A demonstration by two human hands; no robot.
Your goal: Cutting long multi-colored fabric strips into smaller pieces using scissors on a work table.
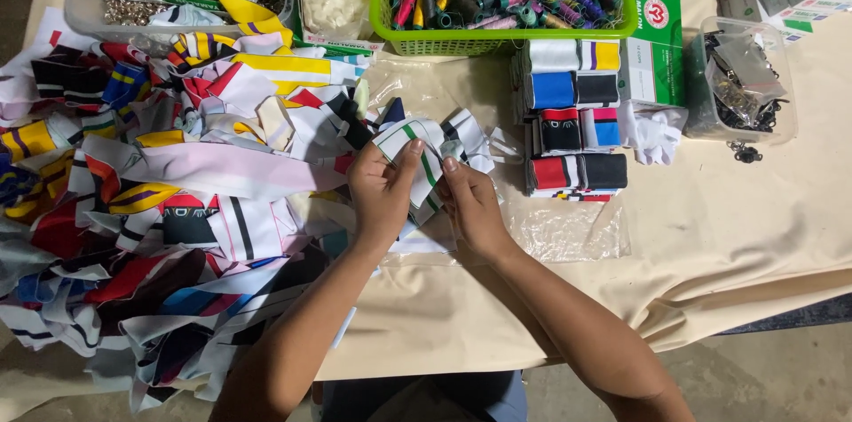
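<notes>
Both my left hand [380, 196] and right hand [470, 209] pinch one white green-striped fabric strip [424, 156]; folded pieces [572, 120] lie far right.

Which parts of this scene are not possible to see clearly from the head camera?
- Lower part of the white fabric strip with a green stripe: covered by the left hand and right hand.
- Contents of the clear plastic box: dark small parts, too small to identify.
- Green plastic basket of thread spools: cut off by the top edge.
- Bottom layers of the multicoloured fabric pile: buried under upper strips.
</notes>
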